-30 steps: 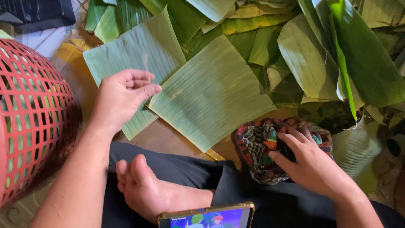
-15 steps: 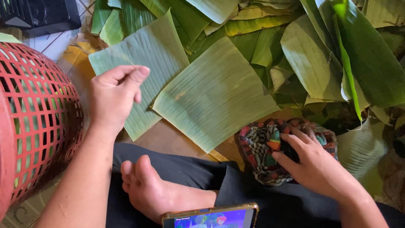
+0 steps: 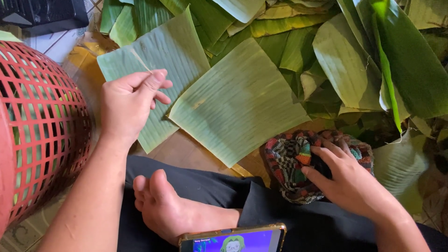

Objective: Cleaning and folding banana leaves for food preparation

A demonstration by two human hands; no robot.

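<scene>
Banana-leaf fibre [image 3: 139, 59], a thin pale strip, sits pinched between the thumb and forefinger of our left hand [image 3: 128, 105], whose other fingers curl loosely inward. It rises at a slant from the fingertips over the left leaf sheet [image 3: 179, 51]; it is so fine against the pale green that we can hardly trace its upper end.

Our right hand [image 3: 352, 184] rests with spread, slightly bent fingers on a crumpled multicoloured cloth [image 3: 291, 161]. We cannot tell whether it actually grips the cloth or only presses on it, since the palm covers much of the fabric.

Two cut leaf sheets lie flat on the floor in front of us: the left one partly under our left hand, and the right leaf sheet [image 3: 238, 105] just beside it, overlapping its edge. Both are pale, matte and finely ribbed. Behind them a heap of darker, glossier banana leaves [image 3: 382, 60] runs out of the picture at the top and right.

A red plastic basket [image 3: 39, 126] stands at the left, cut off by the edge. Our bare foot [image 3: 172, 210] lies on dark trousers, and a phone [image 3: 233, 238] with a lit screen shows only partly at the bottom.
</scene>
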